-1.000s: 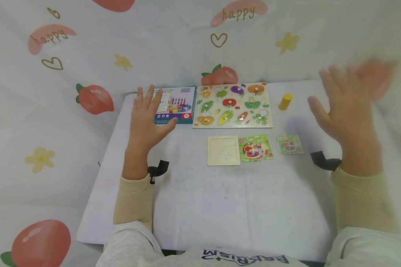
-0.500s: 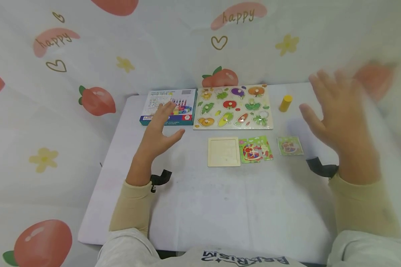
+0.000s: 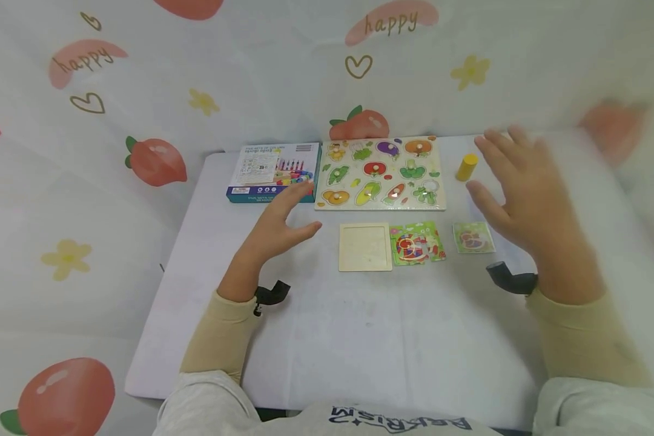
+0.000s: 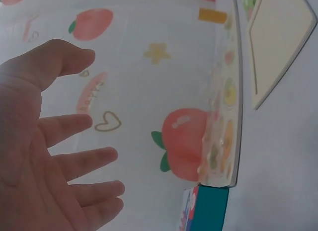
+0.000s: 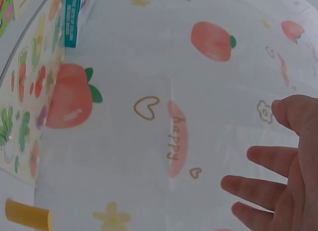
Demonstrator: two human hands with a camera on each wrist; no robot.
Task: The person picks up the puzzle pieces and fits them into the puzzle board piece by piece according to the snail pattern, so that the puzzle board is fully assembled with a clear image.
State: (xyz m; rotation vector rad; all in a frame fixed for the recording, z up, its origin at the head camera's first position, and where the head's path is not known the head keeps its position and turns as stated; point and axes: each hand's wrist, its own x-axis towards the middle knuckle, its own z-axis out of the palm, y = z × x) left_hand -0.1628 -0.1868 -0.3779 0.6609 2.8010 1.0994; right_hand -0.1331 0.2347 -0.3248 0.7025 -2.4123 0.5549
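Note:
My left hand (image 3: pixel 275 233) hovers over the table at the left, fingers extended and thumb apart, holding nothing. Just beyond its fingertips lies a boxed toy set (image 3: pixel 272 172). On the other side my right hand (image 3: pixel 528 194) is raised with spread fingers and nothing in it, near a yellow cylinder (image 3: pixel 466 167). Between the hands lie a square wooden puzzle tray (image 3: pixel 365 247), a green jigsaw puzzle (image 3: pixel 416 243) with gaps between some pieces, and a small picture card (image 3: pixel 473 237). In the left wrist view the wooden tray (image 4: pixel 283 42) shows at the upper right.
A vegetable peg puzzle board (image 3: pixel 378 174) lies at the back of the table, beside the toy box. Behind it hangs a white cloth (image 3: pixel 283 72) printed with fruit and flowers. The table's left edge (image 3: pixel 163 278) shows beside the left arm.
My left hand has come down and moved right, uncovering the toy box. My right hand has moved left and lower, toward the yellow cylinder. The objects on the table have stayed put.

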